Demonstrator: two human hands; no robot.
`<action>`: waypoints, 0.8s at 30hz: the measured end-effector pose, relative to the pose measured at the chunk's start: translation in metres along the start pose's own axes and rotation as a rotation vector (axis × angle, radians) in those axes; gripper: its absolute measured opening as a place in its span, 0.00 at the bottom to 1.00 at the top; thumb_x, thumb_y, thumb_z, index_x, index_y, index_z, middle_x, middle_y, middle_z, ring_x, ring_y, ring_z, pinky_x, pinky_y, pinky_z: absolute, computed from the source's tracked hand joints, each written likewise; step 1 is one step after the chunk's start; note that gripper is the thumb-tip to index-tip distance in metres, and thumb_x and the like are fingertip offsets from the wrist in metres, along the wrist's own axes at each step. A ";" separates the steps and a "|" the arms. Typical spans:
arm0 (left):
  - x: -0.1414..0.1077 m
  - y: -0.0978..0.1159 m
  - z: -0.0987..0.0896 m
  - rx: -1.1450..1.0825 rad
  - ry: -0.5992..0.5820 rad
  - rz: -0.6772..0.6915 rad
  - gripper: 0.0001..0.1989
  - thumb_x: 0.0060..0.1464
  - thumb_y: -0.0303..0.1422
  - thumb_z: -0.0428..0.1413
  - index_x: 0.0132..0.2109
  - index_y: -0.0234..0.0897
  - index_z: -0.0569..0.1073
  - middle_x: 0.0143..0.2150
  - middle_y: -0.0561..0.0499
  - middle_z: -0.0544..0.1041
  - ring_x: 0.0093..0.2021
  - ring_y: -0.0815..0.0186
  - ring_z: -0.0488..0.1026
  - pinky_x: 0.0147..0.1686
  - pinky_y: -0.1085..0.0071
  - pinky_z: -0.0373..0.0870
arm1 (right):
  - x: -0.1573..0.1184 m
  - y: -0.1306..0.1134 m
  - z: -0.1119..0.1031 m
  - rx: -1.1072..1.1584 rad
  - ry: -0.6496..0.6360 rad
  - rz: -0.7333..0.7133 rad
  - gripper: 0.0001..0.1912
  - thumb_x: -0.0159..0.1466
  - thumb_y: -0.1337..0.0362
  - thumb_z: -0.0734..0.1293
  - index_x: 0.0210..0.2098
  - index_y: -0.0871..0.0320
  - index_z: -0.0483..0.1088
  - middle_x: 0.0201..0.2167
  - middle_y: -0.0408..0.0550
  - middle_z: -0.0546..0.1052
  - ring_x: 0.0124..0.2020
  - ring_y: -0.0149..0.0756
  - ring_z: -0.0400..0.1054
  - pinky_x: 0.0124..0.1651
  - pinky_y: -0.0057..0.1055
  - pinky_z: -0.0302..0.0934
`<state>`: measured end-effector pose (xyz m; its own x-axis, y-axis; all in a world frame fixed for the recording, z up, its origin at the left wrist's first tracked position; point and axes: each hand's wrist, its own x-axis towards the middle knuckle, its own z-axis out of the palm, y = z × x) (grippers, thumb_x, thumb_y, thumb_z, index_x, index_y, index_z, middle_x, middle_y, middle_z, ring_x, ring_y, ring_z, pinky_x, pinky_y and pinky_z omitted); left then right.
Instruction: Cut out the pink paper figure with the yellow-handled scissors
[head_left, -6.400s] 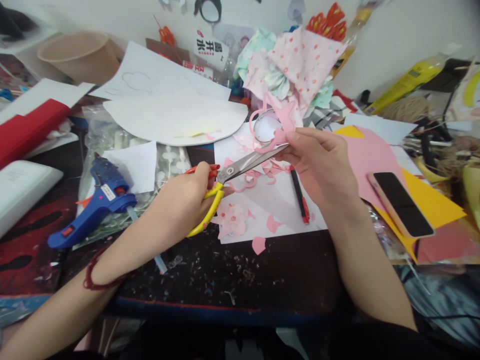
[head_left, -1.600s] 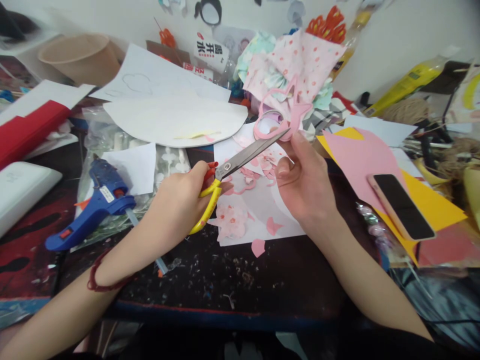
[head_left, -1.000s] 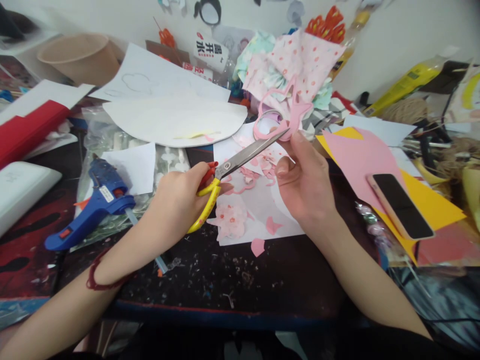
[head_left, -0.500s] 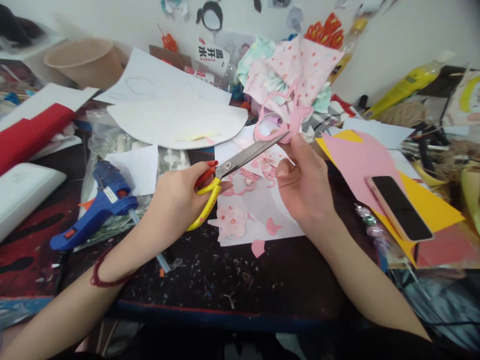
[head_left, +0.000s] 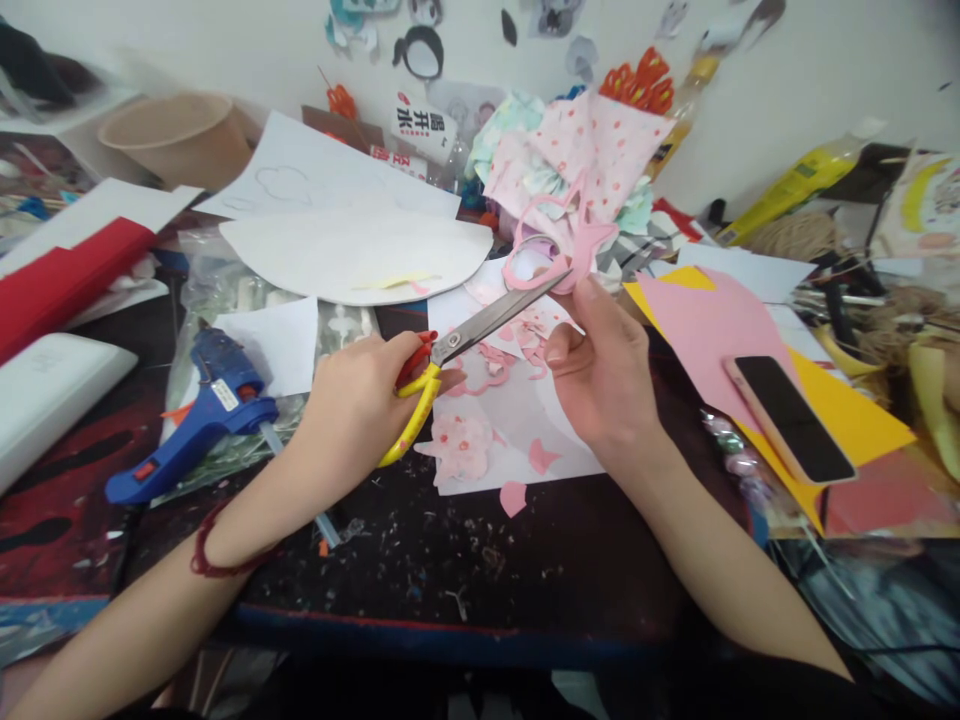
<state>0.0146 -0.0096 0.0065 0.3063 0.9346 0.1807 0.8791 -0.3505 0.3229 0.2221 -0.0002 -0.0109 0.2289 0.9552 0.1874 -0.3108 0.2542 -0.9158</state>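
Note:
My left hand [head_left: 360, 400] is closed round the yellow and red handles of a pair of scissors [head_left: 487, 322]. The blades look closed and point up to the right, their tip over a pink paper cutout [head_left: 589, 245]. Between thumb and fingers, my right hand [head_left: 604, 365] pinches the lower end of that cutout. Below the hands, a white sheet [head_left: 517, 420] bears a pink flower shape [head_left: 459, 447] and pink scraps. Another pink scrap [head_left: 513, 498] lies at the sheet's front edge.
A blue glue gun [head_left: 199, 425] lies at the left beside a white box [head_left: 56, 395] and red paper [head_left: 75, 280]. On the right, a phone [head_left: 795, 418] rests on pink and yellow paper. Crumpled spotted paper [head_left: 592, 145] and bottles stand behind.
The camera view has shifted slightly. Both hands, the scissors and the cutout keep nearly the same position relative to each other.

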 end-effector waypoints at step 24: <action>-0.003 -0.001 0.003 -0.036 0.020 0.013 0.20 0.59 0.44 0.55 0.27 0.41 0.56 0.19 0.59 0.56 0.22 0.71 0.47 0.24 0.72 0.49 | -0.004 -0.005 0.003 0.038 0.030 -0.053 0.05 0.61 0.60 0.72 0.29 0.44 0.81 0.32 0.36 0.81 0.15 0.20 0.63 0.19 0.25 0.63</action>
<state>0.0144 -0.0117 0.0031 0.3101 0.9287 0.2034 0.8611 -0.3651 0.3539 0.2198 -0.0047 -0.0061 0.2731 0.9356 0.2239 -0.3319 0.3101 -0.8909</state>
